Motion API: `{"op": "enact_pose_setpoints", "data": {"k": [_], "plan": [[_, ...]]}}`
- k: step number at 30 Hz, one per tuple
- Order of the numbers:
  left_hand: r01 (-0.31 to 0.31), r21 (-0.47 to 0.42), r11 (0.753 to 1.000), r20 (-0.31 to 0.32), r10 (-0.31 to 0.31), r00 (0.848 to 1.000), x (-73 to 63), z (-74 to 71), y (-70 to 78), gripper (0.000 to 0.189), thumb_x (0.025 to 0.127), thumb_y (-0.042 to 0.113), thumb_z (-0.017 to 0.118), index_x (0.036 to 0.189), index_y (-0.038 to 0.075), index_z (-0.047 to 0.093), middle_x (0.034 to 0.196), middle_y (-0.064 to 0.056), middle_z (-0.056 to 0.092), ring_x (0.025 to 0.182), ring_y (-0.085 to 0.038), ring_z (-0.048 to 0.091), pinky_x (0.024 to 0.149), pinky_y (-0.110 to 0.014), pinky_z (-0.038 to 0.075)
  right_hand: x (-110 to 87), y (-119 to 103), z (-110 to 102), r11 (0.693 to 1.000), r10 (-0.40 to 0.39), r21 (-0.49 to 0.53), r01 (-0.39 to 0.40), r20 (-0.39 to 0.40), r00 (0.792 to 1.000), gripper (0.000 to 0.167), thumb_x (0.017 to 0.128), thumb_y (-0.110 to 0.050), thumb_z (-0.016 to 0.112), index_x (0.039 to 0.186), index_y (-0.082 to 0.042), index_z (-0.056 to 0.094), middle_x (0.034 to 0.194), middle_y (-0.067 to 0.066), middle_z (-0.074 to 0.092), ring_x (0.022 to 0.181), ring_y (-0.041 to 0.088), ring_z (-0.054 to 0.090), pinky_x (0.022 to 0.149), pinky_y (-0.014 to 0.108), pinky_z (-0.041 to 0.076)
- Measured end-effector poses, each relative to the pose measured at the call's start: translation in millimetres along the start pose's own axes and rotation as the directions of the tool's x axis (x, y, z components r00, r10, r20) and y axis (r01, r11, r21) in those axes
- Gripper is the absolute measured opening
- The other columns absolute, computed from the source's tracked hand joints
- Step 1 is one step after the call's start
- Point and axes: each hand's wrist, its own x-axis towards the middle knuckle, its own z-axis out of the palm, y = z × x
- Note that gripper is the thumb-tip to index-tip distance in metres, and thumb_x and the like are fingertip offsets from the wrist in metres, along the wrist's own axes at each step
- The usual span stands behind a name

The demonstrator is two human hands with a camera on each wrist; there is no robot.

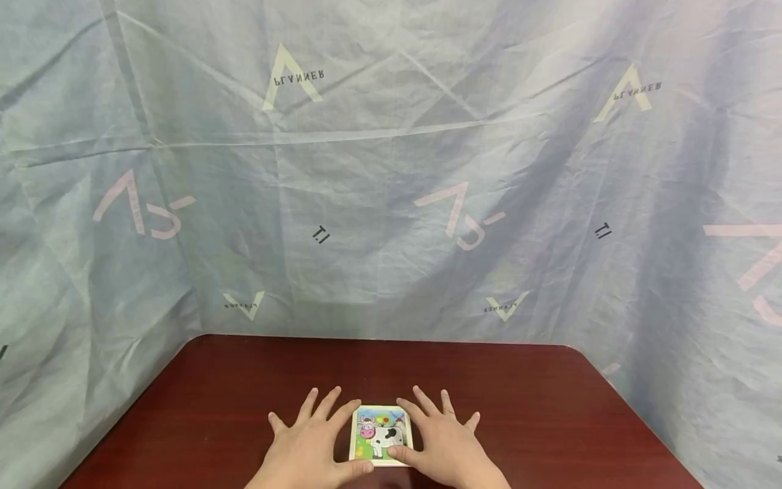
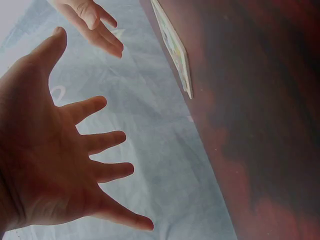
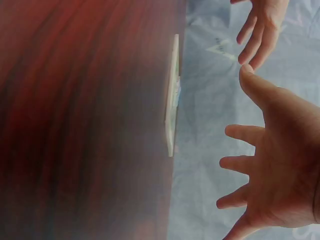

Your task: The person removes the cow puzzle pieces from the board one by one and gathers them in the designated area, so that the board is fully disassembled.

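A small square cow picture puzzle [image 1: 383, 433] in a pale frame lies flat on the dark red table. From the head view, my left hand [image 1: 308, 441] is at its left side and my right hand [image 1: 446, 438] at its right, both with fingers spread. The wrist views show both hands raised above the tabletop, apart from the puzzle. Seen nearly edge-on, the puzzle [image 2: 175, 50] is beyond the left palm [image 2: 50, 145]. In the right wrist view the puzzle [image 3: 172, 100] has a slightly raised bit on its face, and the right palm [image 3: 280, 165] holds nothing.
The glossy table [image 1: 244, 380] has rounded far corners. Grey-blue cloth [image 1: 379, 204] printed with letters hangs behind it and along both sides, close to the table's edges.
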Motion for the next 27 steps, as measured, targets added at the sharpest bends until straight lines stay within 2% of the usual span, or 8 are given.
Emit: {"op": "enact_pose_setpoints", "data": {"k": [7,15,20,27], "plan": [[-0.004,0.001,1.0,-0.022,0.004,1.0,3.3,5.0,-5.3,0.09,0.075,0.082,0.064,0.145,0.026,0.054,0.149,-0.01,0.049,0.134,-0.047,0.043,0.075,-0.092,0.023,7.2,6,6,0.999,-0.006,0.045,0.005,0.009,1.0,0.075,0.085,-0.065,0.069,0.147,-0.026,0.053,0.157,0.009,0.042,0.135,0.062,0.033,0.073,0.093,0.018],[-0.01,-0.033,0.999,0.006,0.011,1.0,6.7,12.4,-12.1,0.089,0.075,0.08,0.065,0.143,0.024,0.056,0.147,-0.011,0.05,0.133,-0.045,0.045,0.072,-0.091,0.024,17.6,13,16,0.996,0.008,0.093,-0.015,0.08,0.997,0.069,0.086,-0.059,0.072,0.143,-0.023,0.056,0.156,0.011,0.043,0.135,0.062,0.033,0.071,0.091,0.024],[-0.015,-0.055,0.998,0.013,0.016,1.0,8.7,15.8,-14.6,0.088,0.076,0.079,0.065,0.143,0.023,0.057,0.147,-0.013,0.05,0.133,-0.047,0.045,0.071,-0.091,0.025,21.5,17,23,0.994,-0.009,0.112,-0.002,0.102,0.995,0.064,0.089,-0.055,0.071,0.141,-0.022,0.058,0.155,0.01,0.043,0.135,0.061,0.033,0.069,0.091,0.025],[-0.025,-0.067,0.997,0.025,0.026,0.999,10.6,19.8,-17.3,0.087,0.077,0.078,0.065,0.143,0.021,0.057,0.146,-0.013,0.052,0.133,-0.047,0.045,0.069,-0.091,0.025,23.4,20,31,0.994,-0.035,0.111,0.021,0.124,0.992,0.055,0.091,-0.053,0.069,0.14,-0.029,0.06,0.154,0.009,0.046,0.134,0.062,0.034,0.067,0.091,0.026]]}}
